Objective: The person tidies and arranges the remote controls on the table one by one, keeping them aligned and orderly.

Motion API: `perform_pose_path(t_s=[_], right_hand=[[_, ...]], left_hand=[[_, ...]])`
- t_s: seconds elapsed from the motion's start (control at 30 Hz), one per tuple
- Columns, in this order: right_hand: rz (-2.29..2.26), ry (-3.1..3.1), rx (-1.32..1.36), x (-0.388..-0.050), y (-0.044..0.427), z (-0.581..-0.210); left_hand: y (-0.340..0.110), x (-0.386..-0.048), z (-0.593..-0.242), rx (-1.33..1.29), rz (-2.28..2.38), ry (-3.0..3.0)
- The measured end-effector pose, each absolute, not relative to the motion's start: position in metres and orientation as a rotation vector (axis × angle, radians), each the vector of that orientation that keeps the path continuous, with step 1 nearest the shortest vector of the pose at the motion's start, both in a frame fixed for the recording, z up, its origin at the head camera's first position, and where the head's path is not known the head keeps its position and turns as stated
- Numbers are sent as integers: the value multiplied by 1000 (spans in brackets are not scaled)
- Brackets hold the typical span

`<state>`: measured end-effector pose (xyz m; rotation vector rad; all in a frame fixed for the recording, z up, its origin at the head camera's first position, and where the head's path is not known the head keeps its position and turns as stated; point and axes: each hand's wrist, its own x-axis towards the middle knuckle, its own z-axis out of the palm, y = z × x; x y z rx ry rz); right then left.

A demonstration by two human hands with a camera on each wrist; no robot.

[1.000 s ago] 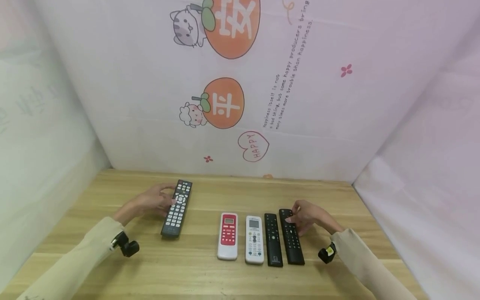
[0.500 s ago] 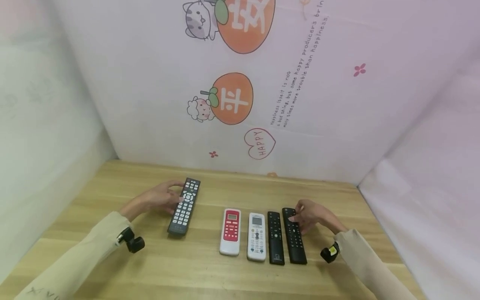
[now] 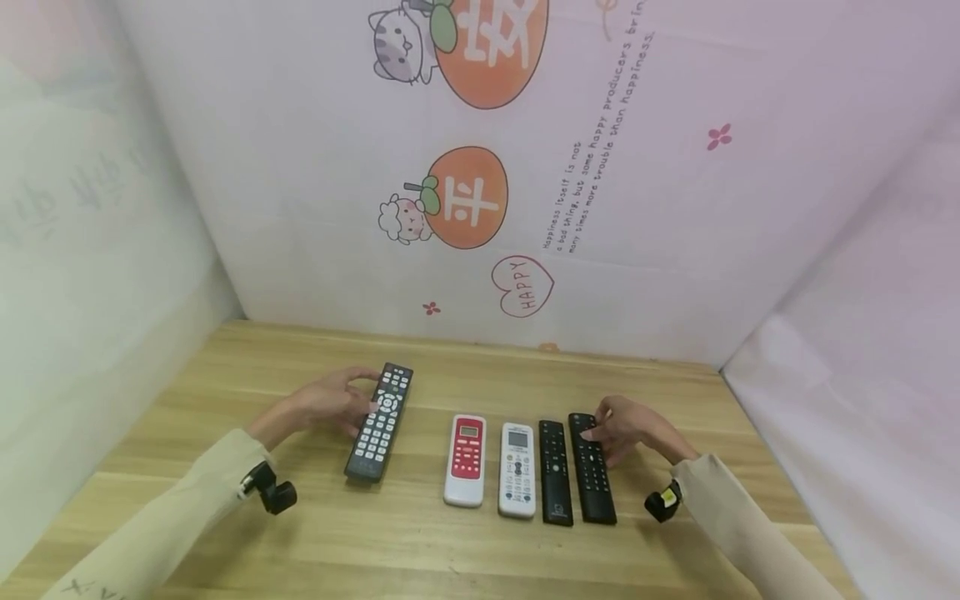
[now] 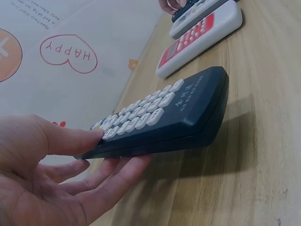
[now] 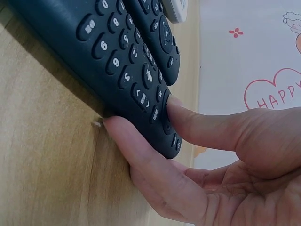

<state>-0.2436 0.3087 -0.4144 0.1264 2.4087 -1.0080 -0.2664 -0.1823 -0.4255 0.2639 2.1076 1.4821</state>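
Note:
My left hand [image 3: 333, 402] holds a dark remote control with white buttons [image 3: 380, 423], thumb on its face and fingers beneath. In the left wrist view this remote [image 4: 188, 113] is tilted and raised off the wood, a shadow under it. At the right end of a row, my right hand [image 3: 628, 429] grips a black remote control [image 3: 592, 475] near its far end. The right wrist view shows the thumb [image 5: 202, 125] on its buttons and the fingers along its side; whether it touches the table there I cannot tell.
Left of the gripped black remote lie a second black remote [image 3: 556, 479], a white remote [image 3: 517, 475] and a red-and-white remote [image 3: 466, 462], side by side on the wooden table [image 3: 420, 558]. White printed cloth [image 3: 637, 300] stands behind and on both sides.
The left hand and its remote have shifted slightly right, nearer the row. The right hand keeps its grip on the black remote. The head view has swung a little.

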Motion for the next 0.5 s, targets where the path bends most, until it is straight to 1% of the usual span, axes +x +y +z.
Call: perform_pose_path(t_s=[0.5], right_hand=[[-988,2421,115,-243,309,-417]], left_hand=[[-167,-259,-434,301,1515,2065]])
